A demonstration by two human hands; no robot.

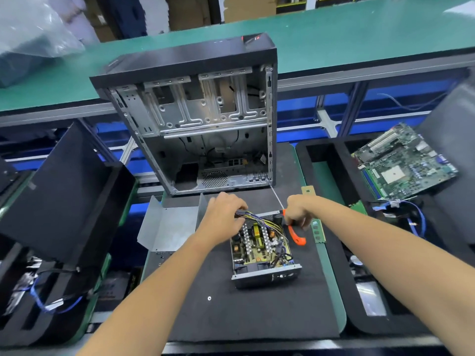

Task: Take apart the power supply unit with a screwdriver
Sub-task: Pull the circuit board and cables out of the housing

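The power supply unit [262, 249] lies open on the black mat, its circuit board and coils exposed. Its grey metal cover [169, 224] lies off to the left. My left hand [223, 217] grips the bundle of coloured wires [259, 218] at the unit's far end. My right hand [299, 210] holds the screwdriver [297, 235] by its orange handle at the unit's far right corner. The thin metal shaft points up and away toward the computer case.
An empty computer case [195, 119] stands open behind the unit. Two memory sticks [318, 231] lie to the right on the black mat [205, 317]. A motherboard [403, 163] rests in the right bin. A small screw [209, 298] lies near the front. Black trays with cables stand left.
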